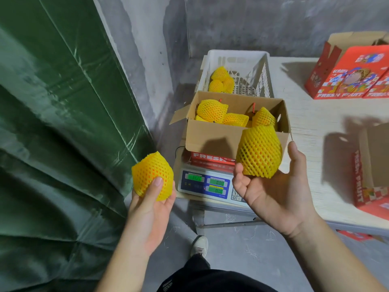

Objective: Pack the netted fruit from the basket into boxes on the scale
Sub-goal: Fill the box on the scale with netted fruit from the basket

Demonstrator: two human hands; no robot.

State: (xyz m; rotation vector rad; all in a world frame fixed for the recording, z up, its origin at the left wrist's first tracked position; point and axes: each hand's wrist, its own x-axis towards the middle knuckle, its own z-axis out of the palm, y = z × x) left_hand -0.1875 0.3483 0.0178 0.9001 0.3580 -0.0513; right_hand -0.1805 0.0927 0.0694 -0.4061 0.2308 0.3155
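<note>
My left hand (150, 204) grips a fruit in yellow foam netting (152, 174) left of the scale (207, 185). My right hand (277, 190) is palm up with spread fingers, and a second netted fruit (260, 152) stands on its fingertips in front of the box. The open cardboard box (212, 135) sits on the scale and holds several netted fruit (212, 110). Behind it the white plastic basket (259, 66) holds three netted fruit (221, 80).
Red "Fresh Fruit" boxes (349, 79) lie on the pale table (311, 114) at the back right, another open one (370, 165) at the right edge. A green curtain (59, 123) fills the left. My shoe (200, 245) is on the concrete floor.
</note>
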